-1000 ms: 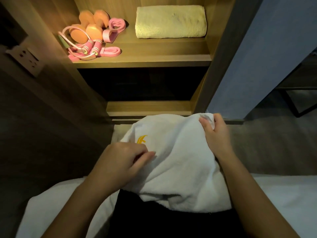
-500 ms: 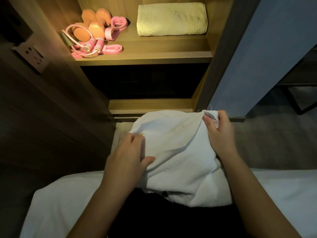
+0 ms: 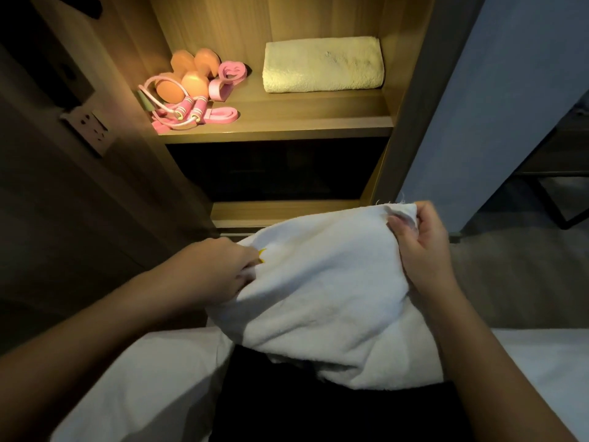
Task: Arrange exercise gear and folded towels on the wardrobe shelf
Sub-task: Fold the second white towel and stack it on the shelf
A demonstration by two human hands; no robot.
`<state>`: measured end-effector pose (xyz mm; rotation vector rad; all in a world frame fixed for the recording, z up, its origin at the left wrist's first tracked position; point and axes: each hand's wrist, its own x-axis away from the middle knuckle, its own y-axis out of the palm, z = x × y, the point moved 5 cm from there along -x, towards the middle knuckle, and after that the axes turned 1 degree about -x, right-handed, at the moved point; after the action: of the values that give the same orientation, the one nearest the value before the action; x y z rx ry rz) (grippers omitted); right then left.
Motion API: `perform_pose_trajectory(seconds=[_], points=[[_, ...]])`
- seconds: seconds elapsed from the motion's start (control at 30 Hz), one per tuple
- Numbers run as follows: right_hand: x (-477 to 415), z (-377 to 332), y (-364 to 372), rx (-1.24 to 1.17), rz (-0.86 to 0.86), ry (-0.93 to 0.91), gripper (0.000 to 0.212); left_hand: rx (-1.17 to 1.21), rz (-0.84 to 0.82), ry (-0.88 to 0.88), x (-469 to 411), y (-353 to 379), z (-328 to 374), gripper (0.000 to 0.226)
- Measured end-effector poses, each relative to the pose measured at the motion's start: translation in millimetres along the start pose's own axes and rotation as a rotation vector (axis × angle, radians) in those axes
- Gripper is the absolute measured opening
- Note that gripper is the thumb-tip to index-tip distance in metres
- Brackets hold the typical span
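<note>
White terry towel (image 3: pixel 331 291) over lap before wardrobe shelf (image 3: pixel 287 127): soft, light, floppy; left hand (image 3: pixel 223 269) pinching near edge, right hand (image 3: pixel 417 240) pinching far corner; best gripped at corners.

Both hands grip a white towel (image 3: pixel 325 298): the left hand (image 3: pixel 223 269) pinches its left edge. The right hand (image 3: pixel 420 247) holds the far corner between its fingers (image 3: pixel 398 226).

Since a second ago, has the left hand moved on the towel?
Yes. The left hand slid left to the white towel's edge, uncovering its yellow logo.
</note>
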<state>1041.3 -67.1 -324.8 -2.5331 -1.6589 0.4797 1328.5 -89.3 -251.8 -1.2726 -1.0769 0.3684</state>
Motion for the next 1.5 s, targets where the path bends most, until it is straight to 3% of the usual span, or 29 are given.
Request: perform_pose_trajectory(seconds=[0.13, 0.23, 0.3, 0.43, 0.57, 0.7, 0.77, 0.87, 0.97, 1.03, 1.17, 1.33, 1.5], points=[[-26, -46, -12, -0.146, 0.036, -0.119, 0.014, -0.013, 0.276, -0.016, 20, -55, -15, 0.008], [-64, -99, -21, -0.209, 0.043, -0.214, 0.009, -0.07, 0.501, -0.088, 32, -112, -28, 0.022], [-89, -143, -29, -0.211, 0.053, -0.299, 0.017, -0.075, 0.66, -0.108, 45, -154, -39, 0.034], [-133, -221, -46, -0.255, 0.091, -0.458, 0.023, 0.147, 0.929, -0.142, 72, -234, -66, 0.022], [-161, -249, -51, -0.168, 0.079, -0.502, 0.025, -0.179, 0.843, -0.083, 87, -267, -65, 0.018], [-170, -246, -57, -0.246, 0.118, -0.467, 0.028, -0.297, 0.743, -0.086, 85, -259, -72, 0.009], [-167, -246, -51, -0.248, 0.072, -0.458, 0.033, -0.235, 0.743, -0.09, 78, -246, -78, 0.011], [-164, -247, -49, -0.263, 0.059, -0.445, 0.038, 0.064, 0.834, -0.024, 74, -227, -90, 0.013], [-163, -245, -44, -0.287, 0.015, -0.411, 0.04, 0.311, 0.947, 0.071, 72, -209, -91, 0.011], [-163, -242, -38, -0.325, -0.008, -0.363, 0.043, 0.416, 1.05, 0.124, 71, -196, -87, 0.021], [-162, -236, -27, -0.401, -0.059, -0.308, 0.043, 0.281, 1.142, 0.162, 60, -177, -75, 0.008], [-163, -227, -16, -0.403, -0.103, -0.248, 0.049, 0.147, 1.074, 0.208, 44, -157, -70, 0.044], [-168, -222, -13, -0.424, -0.093, -0.205, 0.053, 0.025, 0.977, 0.18, 21, -139, -82, 0.016]])
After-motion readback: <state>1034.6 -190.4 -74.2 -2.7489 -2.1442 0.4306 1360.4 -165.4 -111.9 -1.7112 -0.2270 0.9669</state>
